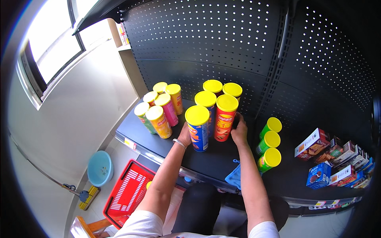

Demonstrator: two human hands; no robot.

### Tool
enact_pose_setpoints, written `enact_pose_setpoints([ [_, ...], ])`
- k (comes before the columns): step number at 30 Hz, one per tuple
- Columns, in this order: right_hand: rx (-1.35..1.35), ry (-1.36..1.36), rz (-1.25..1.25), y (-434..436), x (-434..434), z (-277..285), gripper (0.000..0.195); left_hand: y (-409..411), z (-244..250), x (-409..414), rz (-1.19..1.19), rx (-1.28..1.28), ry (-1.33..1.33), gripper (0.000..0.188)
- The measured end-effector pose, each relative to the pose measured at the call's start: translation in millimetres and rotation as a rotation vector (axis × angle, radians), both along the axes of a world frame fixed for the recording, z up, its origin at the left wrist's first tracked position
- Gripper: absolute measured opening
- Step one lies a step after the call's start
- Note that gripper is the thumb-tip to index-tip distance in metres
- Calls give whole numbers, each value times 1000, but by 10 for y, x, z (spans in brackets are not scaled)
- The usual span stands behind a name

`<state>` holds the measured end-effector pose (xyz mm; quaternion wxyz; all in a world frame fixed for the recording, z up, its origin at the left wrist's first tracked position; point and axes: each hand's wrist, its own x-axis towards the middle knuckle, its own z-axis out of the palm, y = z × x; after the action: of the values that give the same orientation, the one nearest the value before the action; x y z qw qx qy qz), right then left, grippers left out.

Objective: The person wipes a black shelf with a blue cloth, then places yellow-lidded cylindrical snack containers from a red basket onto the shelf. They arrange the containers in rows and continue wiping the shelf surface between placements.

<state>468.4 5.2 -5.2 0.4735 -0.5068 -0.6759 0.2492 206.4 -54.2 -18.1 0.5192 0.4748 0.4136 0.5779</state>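
Observation:
Yellow-lidded chip canisters stand upright on a black metal shelf (208, 166). My left hand (185, 135) lies against the left side of a blue Lay's canister (198, 136) near the shelf's front; its fingers are partly hidden behind it. My right hand (240, 131) is at the right side of a red Lay's canister (223, 125), its fingertips out of sight behind it. Between and behind these two stands another blue canister (206, 98), with two more canisters at the back. To the left is a group with a yellow canister (162, 125) and a pink canister (169, 111).
Green canisters (269, 160) form a row at right, beyond a blue cloth (234, 176). Farther right are snack boxes (318, 175). A perforated back panel (196, 35) rises behind. On the floor at left are a red basket (128, 190), a blue basin (100, 168) and a mop (89, 197).

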Motion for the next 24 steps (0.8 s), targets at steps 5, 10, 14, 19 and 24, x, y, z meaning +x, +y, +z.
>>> enact_pose_setpoints([
  [5,102,-35,1,47,111,2,64,-105,226,243,-2,102,193,59],
  [10,182,-51,16,118,44,0,61,-116,268,184,-19,20,15,59],
  [14,192,-56,39,127,49,30,57,-154,397,228,-60,-83,-195,62],
  [19,234,-37,35,75,44,71,54,-245,451,283,24,76,149,73],
  [24,236,-36,11,46,46,102,51,-230,443,265,39,88,236,76],
])
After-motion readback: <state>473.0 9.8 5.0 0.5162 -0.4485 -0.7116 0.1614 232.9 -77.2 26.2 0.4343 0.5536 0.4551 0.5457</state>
